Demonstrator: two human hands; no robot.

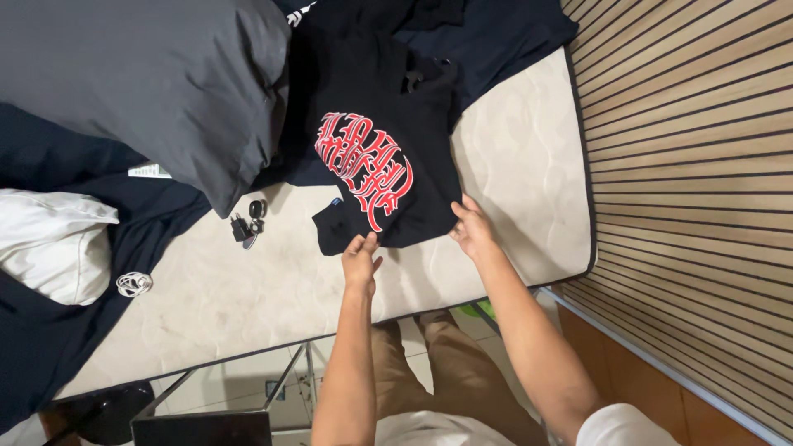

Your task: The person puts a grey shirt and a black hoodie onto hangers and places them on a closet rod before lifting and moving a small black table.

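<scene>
A black T-shirt (396, 132) with a large red printed design lies on the beige mattress (512, 165). My left hand (361, 263) rests at the shirt's near edge, fingers together on the cloth beside a folded-over sleeve. My right hand (471, 227) pinches the shirt's near right corner. Both arms reach in from the bottom of the view.
A dark grey pillow (157, 83) lies at the upper left, a white pillow (49, 248) at the far left on dark bedding. A black charger plug (248, 223) and a coiled white cable (134, 284) sit on the mattress. A slatted wooden wall (694, 165) borders the right.
</scene>
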